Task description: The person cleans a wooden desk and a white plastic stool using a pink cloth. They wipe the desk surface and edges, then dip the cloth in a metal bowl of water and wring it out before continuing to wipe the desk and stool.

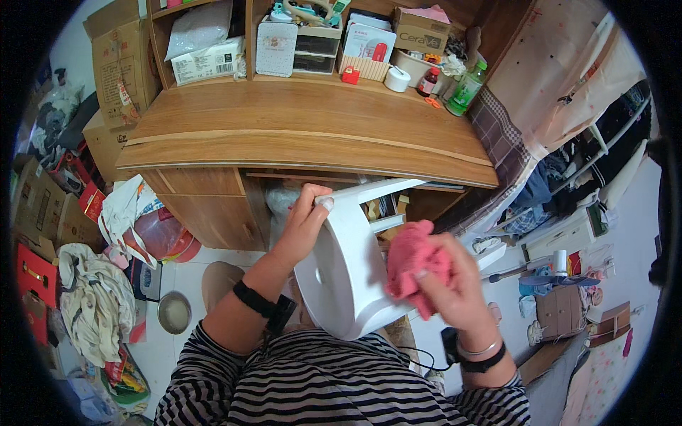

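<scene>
A white plastic stool [349, 255] is tilted on its side in front of me, its round seat facing left and its legs towards the desk and the right. My left hand [305, 223] grips the upper edge of the seat, fingers over the rim. In my right hand [458, 287] is a bunched pink cloth [415, 266], held over the stool's right side; whether the cloth touches the plastic cannot be told. Part of the stool's far side is hidden behind the cloth and hand.
A wooden desk [309, 117] stands beyond the stool, with a green bottle [466, 89] at its back right. On the floor at left are a metal bowl [174, 312], a red basin [186, 246] and a heap of pale cloth [96, 298]. A fan [559, 279] stands at right.
</scene>
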`<state>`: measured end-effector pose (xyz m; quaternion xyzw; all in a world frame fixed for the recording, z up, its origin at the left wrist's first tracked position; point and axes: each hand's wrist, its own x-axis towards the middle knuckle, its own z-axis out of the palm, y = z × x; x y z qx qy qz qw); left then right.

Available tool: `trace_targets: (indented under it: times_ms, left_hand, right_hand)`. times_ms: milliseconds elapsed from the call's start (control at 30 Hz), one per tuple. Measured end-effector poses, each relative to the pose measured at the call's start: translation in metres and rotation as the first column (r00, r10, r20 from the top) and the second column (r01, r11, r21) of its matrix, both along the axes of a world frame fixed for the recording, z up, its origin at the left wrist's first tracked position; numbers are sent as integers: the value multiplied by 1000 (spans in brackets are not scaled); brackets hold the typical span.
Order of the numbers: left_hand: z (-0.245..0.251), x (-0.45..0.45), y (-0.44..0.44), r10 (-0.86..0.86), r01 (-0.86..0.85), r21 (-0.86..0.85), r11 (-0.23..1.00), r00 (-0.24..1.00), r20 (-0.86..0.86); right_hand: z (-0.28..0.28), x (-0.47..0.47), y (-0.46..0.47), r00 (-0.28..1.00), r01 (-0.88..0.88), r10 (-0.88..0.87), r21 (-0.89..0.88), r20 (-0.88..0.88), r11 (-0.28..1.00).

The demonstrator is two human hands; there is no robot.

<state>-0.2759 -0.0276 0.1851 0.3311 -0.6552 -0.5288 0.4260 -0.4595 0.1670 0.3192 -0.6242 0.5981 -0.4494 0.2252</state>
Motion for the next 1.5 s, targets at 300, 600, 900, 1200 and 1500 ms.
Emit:
trace_targets:
  times_ms: [300, 600, 900, 1200, 1500]
  left_hand:
    - [11, 7, 2, 0, -1, 14, 1000, 991, 132]
    - [48, 4, 15, 54, 300, -725, 620, 905, 421]
    - [80, -22, 64, -123, 640, -696, 325, 759, 640]
    - [88, -23, 66, -164, 648, -656, 388, 749, 642]
    - [89, -15, 62, -212, 671, -563, 482, 713, 669]
  right_hand:
    - [-49, -5, -8, 823, 72, -127, -121, -553, 990]
    - [-55, -16, 69, 940, 174, -265, -365, -217, 914]
    - [-95, 29, 48, 900, -79, -142, -473, -412, 877]
    - [-141, -117, 48, 659, 379, -673, -625, -335, 682]
    - [-119, -132, 75, 547, 689, -837, -577, 16, 439]
